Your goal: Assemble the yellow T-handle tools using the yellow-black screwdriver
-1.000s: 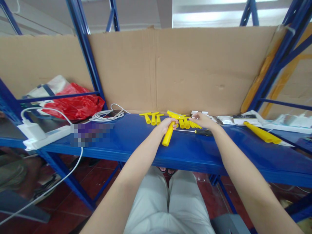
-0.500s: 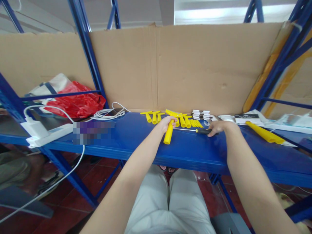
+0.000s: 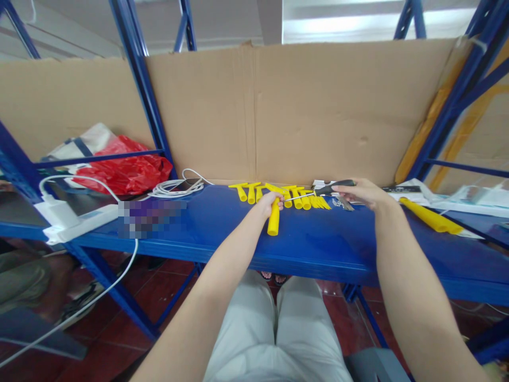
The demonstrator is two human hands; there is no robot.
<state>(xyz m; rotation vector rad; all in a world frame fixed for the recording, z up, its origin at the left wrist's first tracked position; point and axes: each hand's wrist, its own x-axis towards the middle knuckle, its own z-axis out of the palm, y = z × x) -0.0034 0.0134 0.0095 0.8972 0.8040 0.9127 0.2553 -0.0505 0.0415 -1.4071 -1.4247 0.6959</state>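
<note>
My left hand (image 3: 269, 202) is closed round a yellow plastic T-shaped part (image 3: 273, 222), its thick stem pointing toward me over the blue shelf (image 3: 222, 228). My right hand (image 3: 360, 191) grips the black handle of a screwdriver (image 3: 318, 191), lifted off the shelf, with the metal shaft pointing left toward the yellow part. Behind both hands lies a row of several more yellow T-shaped parts (image 3: 278, 193) against the cardboard wall.
A long yellow tube (image 3: 431, 215) lies at the right beside white packets (image 3: 461, 201). A coiled white cable (image 3: 175, 185), a red plastic bag (image 3: 123, 170) and a white power strip with charger (image 3: 67, 220) sit at the left. Cardboard (image 3: 278, 111) backs the shelf.
My right hand moved from the yellow parts to the screwdriver, closed on its handle and raised it off the shelf. My left hand kept hold of the yellow part.
</note>
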